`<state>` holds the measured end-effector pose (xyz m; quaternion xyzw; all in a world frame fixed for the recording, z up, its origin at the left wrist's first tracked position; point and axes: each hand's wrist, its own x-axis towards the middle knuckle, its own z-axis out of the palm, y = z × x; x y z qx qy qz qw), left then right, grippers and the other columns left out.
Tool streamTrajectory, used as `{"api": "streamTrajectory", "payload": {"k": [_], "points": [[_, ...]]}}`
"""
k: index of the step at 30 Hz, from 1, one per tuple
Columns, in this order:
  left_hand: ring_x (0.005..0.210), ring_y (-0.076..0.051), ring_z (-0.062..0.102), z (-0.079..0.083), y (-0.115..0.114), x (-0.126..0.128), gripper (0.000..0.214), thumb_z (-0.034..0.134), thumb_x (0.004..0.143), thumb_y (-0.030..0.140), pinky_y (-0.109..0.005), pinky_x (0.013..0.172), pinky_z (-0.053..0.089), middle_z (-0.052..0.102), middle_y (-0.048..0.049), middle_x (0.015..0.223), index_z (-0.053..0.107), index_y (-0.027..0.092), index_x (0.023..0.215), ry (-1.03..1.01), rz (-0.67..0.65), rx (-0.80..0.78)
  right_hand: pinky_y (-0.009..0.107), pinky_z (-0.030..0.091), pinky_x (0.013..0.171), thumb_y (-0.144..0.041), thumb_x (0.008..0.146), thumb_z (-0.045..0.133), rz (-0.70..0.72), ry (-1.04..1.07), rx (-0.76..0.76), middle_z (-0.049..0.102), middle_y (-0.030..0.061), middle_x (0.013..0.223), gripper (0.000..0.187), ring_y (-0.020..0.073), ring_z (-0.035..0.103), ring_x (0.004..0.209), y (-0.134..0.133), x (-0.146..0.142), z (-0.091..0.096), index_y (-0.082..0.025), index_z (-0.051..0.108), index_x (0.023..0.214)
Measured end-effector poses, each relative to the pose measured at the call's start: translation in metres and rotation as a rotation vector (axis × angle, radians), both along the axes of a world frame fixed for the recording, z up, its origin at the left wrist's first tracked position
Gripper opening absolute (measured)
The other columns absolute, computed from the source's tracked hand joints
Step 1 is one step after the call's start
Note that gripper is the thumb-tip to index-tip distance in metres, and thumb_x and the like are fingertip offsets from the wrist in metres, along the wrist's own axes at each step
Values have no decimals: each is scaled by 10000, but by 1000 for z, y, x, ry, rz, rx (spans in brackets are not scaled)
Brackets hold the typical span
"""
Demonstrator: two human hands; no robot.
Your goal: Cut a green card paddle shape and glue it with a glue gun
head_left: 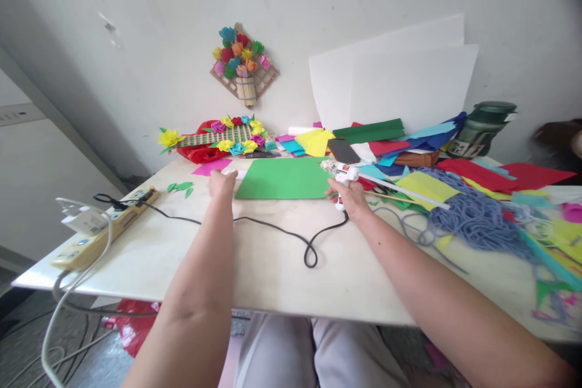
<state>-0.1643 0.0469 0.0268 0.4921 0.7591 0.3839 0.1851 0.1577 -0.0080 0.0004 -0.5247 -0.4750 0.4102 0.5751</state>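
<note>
Both hands are out over the pale smooth tabletop (273, 273). The right hand (349, 199) is closed round the grip of a white plastic hot-glue gun (340, 171), its nozzle aimed left at the right edge of a flat rectangular green paper sheet (284, 179). The left hand (222, 183) sits knuckles-up at that sheet's left edge with its fingers bent down; whether it pinches the edge or only presses beside it cannot be told.

By the look of it, the gun is being brought to the sheet while the other hand steadies it. Any next move calls for the nozzle to meet the paper squarely and for slack in the thin black cord (273, 227), which loops across the table to a yellowish power strip (109, 224).

A clear glue stick (400, 189) juts from the gun's rear. To the right lies a soft tangle of blue yarn (477, 218), with crisp coloured paper sheets (377, 132) piled behind it. Crumpled paper flowers on a striped slat piece (218, 136) lie by the wall, where stiff white card sheets (395, 79) lean
</note>
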Motion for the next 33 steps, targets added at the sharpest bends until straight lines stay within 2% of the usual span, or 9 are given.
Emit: {"api": "streamTrajectory", "payload": {"k": [1,2,7,11,16,20,24,29,33], "points": [[1202,-392,375,1,0,2,729,540,678,535,-517,914,337,456,-219,1263,360,132,1258,62,103,7,214,417,388,-409,635,632,-4,-17,5,620,51,519,280,118,528,407,0,0,0,-133,606,599],[1222,-375,357,1,1,6,750,543,669,558,-488,937,327,435,-203,1297,368,138,1266,126,137,16,217,415,391,-411,639,627,-7,-33,11,625,53,525,281,118,526,406,0,0,0,-135,605,586],[1303,-277,261,-3,16,27,675,402,760,593,-437,1040,188,437,-143,1330,383,162,1281,472,-78,3,245,405,401,-438,656,609,-33,-114,22,652,51,565,299,126,503,398,0,2,-1,-143,639,623],[1321,-251,227,-10,29,33,693,321,798,586,-457,1059,116,420,-140,1348,325,133,1323,642,-169,-131,249,385,402,-471,662,605,-58,-143,18,661,50,589,343,134,504,421,1,3,-5,-135,673,680],[1241,-275,360,-15,30,28,692,322,795,581,-476,1037,159,469,-137,1308,329,143,1331,743,-179,-127,245,371,398,-476,658,612,-51,-135,21,654,50,587,342,128,491,428,1,3,-4,-140,674,635],[1237,-301,330,-15,24,23,677,365,773,574,-460,1023,192,493,-123,1285,396,154,1303,829,-153,-73,244,360,381,-447,649,628,-58,-85,3,655,45,591,318,107,445,380,-2,2,1,-134,671,685],[1216,-310,340,-11,14,18,646,361,770,570,-489,1020,177,512,-126,1253,453,168,1267,875,-137,-101,246,385,382,-419,632,653,-41,-11,-8,659,47,609,305,112,472,388,-3,0,2,-131,662,732],[1220,-322,330,-11,-2,11,618,343,769,568,-518,1034,107,517,-147,1229,522,168,1206,930,-94,-132,269,501,533,-395,605,691,79,94,59,676,49,733,320,180,621,659,5,-4,-5,-149,661,808],[1200,-322,355,-12,-13,9,561,358,780,528,-538,1025,115,530,-152,1204,551,178,1173,927,-31,-118,306,535,658,-379,588,707,167,204,98,671,48,800,317,204,624,820,12,-7,-8,-148,655,799]]}}
